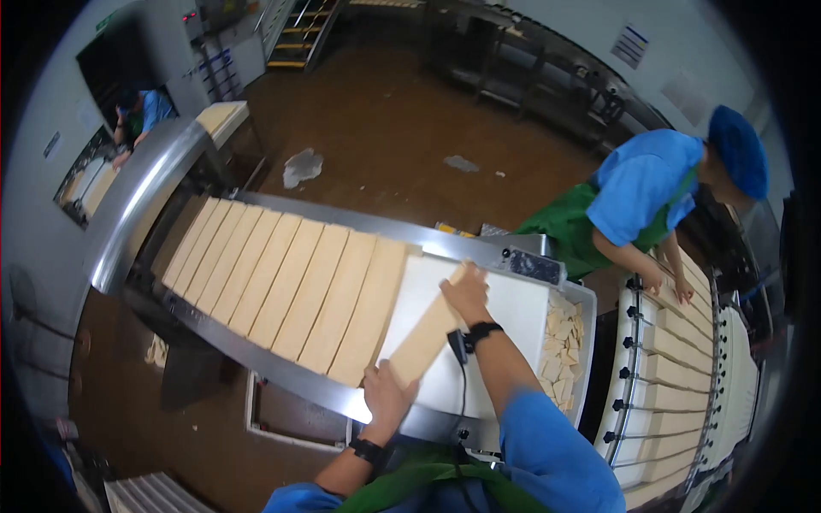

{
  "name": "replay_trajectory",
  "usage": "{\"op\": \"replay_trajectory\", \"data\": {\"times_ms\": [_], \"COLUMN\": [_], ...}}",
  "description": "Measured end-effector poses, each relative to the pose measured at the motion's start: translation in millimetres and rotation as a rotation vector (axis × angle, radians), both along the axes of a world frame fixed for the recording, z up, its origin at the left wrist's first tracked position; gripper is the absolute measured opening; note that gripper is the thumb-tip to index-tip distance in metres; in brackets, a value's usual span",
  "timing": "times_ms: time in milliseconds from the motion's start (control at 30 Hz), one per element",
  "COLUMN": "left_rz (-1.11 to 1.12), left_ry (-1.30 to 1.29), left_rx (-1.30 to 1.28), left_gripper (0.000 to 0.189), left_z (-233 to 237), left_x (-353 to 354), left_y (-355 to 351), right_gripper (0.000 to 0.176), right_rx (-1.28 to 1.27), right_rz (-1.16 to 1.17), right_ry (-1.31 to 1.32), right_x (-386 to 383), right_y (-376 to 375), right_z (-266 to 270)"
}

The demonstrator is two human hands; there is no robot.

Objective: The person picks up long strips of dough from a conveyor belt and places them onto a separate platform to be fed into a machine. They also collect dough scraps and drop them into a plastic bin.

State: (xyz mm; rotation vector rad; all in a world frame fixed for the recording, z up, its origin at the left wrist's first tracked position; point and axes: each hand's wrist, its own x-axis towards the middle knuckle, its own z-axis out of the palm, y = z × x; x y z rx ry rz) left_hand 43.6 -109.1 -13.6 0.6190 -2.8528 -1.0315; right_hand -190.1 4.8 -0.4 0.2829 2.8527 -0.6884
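Observation:
A long pale dough strip lies slantwise across the white conveyor belt, gripped at both ends. My left hand is closed on its near end, close to the belt's front edge. The far end is in my right hand, whose fingers wrap over it. To the left of the held piece, several more dough strips lie side by side on the belt, with narrow cuts between them. The strip nearest my left hand runs almost parallel to the others.
A white bin of dough scraps stands at the belt's right end. Beyond it, a co-worker leans over a second line carrying dough strips. A curved metal cover spans the belt's left end. Another person is at the far left.

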Motion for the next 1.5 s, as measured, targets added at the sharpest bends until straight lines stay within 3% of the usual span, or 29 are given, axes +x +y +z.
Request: {"op": "replay_trajectory", "data": {"times_ms": [167,233,333,433,633,733,833,967,1067,1167,1267,1367,1433,1500], "left_rz": [-0.399,-0.516,-0.466,-0.545,-1.018,-1.311,-1.609,-1.890,-1.933,-1.937,-1.937,-1.926,-1.925,-1.893], "left_ry": [-0.158,-0.228,-0.182,0.055,0.350,0.348,0.192,-0.077,-0.117,-0.095,-0.069,-0.060,-0.062,-0.119], "left_rx": [0.207,0.142,0.099,0.132,0.276,0.305,0.329,0.439,0.482,0.537,0.564,0.589,0.604,0.638], "left_gripper": [0.076,0.087,0.075,0.070,0.074,0.074,0.073,0.071,0.064,0.057,0.054,0.055,0.056,0.057], "left_z": [11.4,11.9,5.7,24.9,80.1,99.4,121.5,123.5,117.5,101.2,78.2,66.0,66.5,69.8], "left_x": [-12.9,-11.2,-15.9,-18.3,0.7,16.4,40.5,74.4,86.4,90.2,99.3,106.5,104.2,96.9], "left_y": [31.3,51.8,82.9,113.1,232.7,286.2,329.4,372.2,400.1,433.2,464.8,480.0,481.5,480.2], "right_gripper": [0.089,0.090,0.090,0.085,0.080,0.074,0.072,0.072,0.066,0.063,0.058,0.052,0.046,0.041], "right_rx": [0.096,-0.021,-0.068,-0.258,-0.067,-0.064,-0.090,0.187,0.269,0.477,0.545,0.312,0.232,0.093], "right_rz": [-0.334,-0.372,-0.529,-0.763,-1.083,-1.315,-1.364,-1.135,-1.069,-1.197,-1.153,-0.919,-0.651,-0.408], "right_ry": [-0.029,-0.004,0.086,0.275,0.619,0.431,0.298,-0.209,-0.253,-0.015,0.056,0.256,0.627,0.743], "right_x": [27.7,47.9,82.7,136.0,283.0,353.7,411.5,455.0,456.1,465.4,464.9,464.7,469.6,474.4], "right_y": [114.6,146.1,198.3,246.8,400.2,464.4,518.9,568.0,589.4,612.1,602.9,574.9,548.1,513.0], "right_z": [20.0,23.1,5.7,17.3,61.5,94.5,99.6,94.7,88.6,50.1,48.5,58.2,49.3,51.3]}}
